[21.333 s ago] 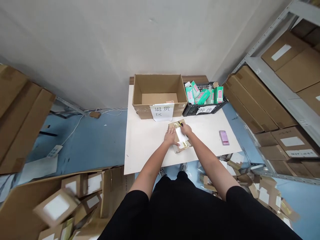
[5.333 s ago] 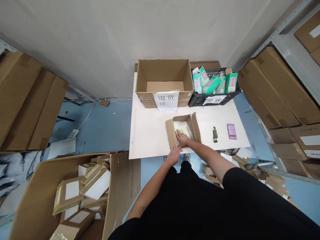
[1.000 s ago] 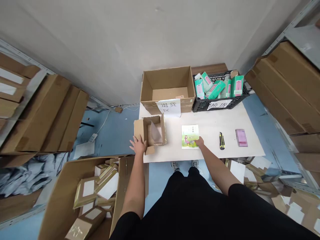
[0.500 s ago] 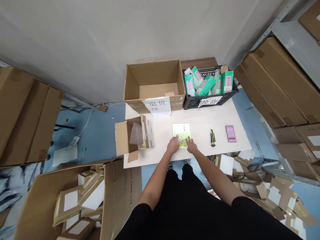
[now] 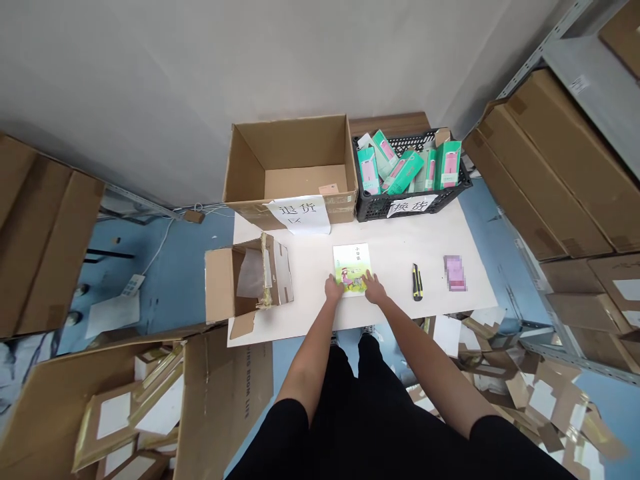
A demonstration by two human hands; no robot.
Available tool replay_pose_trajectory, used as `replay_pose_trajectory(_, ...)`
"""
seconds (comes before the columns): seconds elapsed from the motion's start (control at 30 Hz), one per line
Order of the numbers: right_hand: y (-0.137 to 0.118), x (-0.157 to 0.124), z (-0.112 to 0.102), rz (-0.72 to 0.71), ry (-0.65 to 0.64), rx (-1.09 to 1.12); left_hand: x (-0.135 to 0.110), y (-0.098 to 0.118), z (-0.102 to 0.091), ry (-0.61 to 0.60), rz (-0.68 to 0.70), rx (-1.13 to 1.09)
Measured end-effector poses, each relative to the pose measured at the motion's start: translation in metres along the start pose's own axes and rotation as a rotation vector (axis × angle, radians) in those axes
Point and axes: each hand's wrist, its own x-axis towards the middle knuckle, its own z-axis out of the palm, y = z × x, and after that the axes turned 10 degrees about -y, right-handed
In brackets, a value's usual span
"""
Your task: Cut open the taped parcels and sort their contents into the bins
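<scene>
A thin book with a white and green illustrated cover lies on the white tabletop in front of me. My left hand grips its lower left edge, the thumb over the cover. At the lower right edge, my right hand holds it with thumb and fingers on the border. To the right are a black and yellow box cutter and a small purple package, blurred in part. On the left an opened cardboard box lies on its side with a translucent wrapping sheet inside.
Behind the book stand a large open carton with a paper sign and a black crate of green and pink boxes. A big carton of parcels is on the floor at left. More parcels and shelved boxes flank the right.
My left hand has shifted from the lower front of the book out to its left edge, uncovering more of the picture. The whole view has swung slightly, so things appear further left.
</scene>
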Motion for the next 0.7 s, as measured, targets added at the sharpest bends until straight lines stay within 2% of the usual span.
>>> replay_pose_trajectory(0.17,0.007,0.000,-0.005,-0.078,0.006,0.148,-0.004,0.012,-0.006,-0.142,0.010,-0.209)
replay_pose_trajectory(0.3,0.013,-0.016,-0.032,-0.142,0.105,0.456,-0.019,0.031,-0.022,-0.292,0.083,-0.411)
replay_pose_trajectory(0.4,0.014,-0.038,-0.063,-0.130,0.112,0.782,-0.036,0.048,-0.053,-0.444,0.203,-0.578)
replay_pose_trajectory(0.47,0.012,-0.056,-0.088,-0.174,0.118,0.967,-0.050,0.063,-0.079,-0.474,0.303,-0.618)
replay_pose_trajectory(0.57,0.000,-0.088,-0.128,-0.371,0.175,1.142,-0.074,0.088,-0.120,-0.503,0.449,-0.635)
replay_pose_trajectory(0.7,-0.027,-0.138,-0.173,-0.674,0.209,1.232,-0.105,0.122,-0.162,-0.541,0.588,-0.588)
